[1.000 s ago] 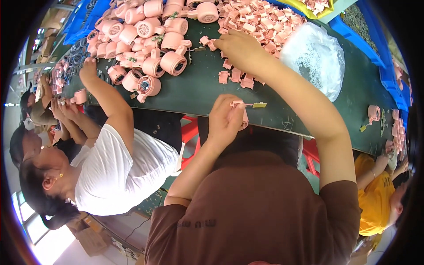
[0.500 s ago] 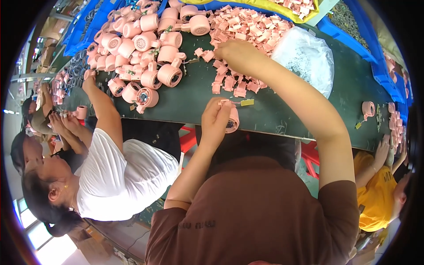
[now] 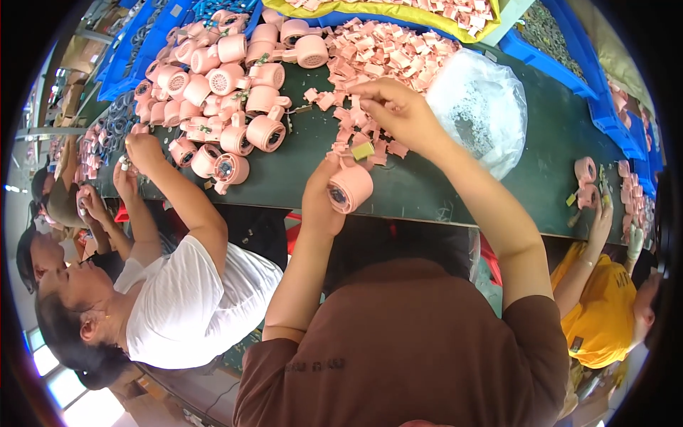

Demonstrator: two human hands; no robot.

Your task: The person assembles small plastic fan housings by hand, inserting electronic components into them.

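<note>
My left hand point(image 3: 321, 196) is closed round a pink cylindrical fan housing point(image 3: 353, 186). Its round end, dark inside, faces toward me, and a small yellow-green circuit board point(image 3: 363, 151) sticks up at its top. My right hand point(image 3: 404, 117) hovers over the near side of a heap of small pink plastic pieces point(image 3: 388, 50). Its index finger reaches left with the thumb apart below it, and I see nothing between them. A few loose pink pieces point(image 3: 324, 98) lie left of its fingertips.
Many pink fan housings point(image 3: 224, 78) are piled at the left of the dark green table point(image 3: 555, 135). A clear plastic bag of small bits point(image 3: 480, 107) lies right of the heap. Blue bins point(image 3: 548, 64) line the back. Co-workers sit on both sides, one in white point(image 3: 199, 299), one in yellow point(image 3: 605, 306).
My left hand has turned the fan housing so its round end shows more and its board points up. My right hand has drawn back slightly to the right, its fingers spreading.
</note>
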